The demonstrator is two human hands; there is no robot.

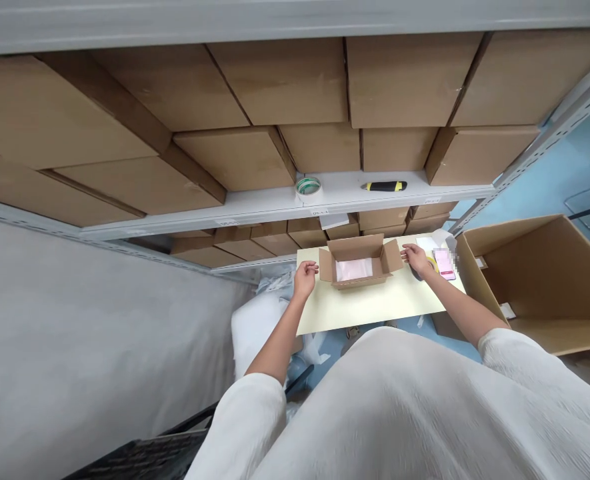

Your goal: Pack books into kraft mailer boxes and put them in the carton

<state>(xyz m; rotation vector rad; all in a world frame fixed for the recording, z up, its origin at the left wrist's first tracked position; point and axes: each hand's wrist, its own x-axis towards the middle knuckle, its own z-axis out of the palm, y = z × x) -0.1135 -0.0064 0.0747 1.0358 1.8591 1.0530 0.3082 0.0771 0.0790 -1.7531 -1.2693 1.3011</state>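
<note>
A small cardboard box stands on the pale yellow tabletop with its flaps raised and spread. Inside lies a flat, whitish-pink packet in clear wrap. My left hand is just left of the box's left flap, its fingers loosely bent and nothing visible in them. Close to the right flap is my right hand, fingers reaching toward the flap with a small gap between them. Beside and partly under the right hand sits a roll of yellow tape, and a phone with a lit pink screen lies past it.
A large open carton stands right of the table. Shelves of closed cardboard boxes rise in front. On the shelf edge are a tape roll and a black-and-yellow utility knife. White bags lie left of the table.
</note>
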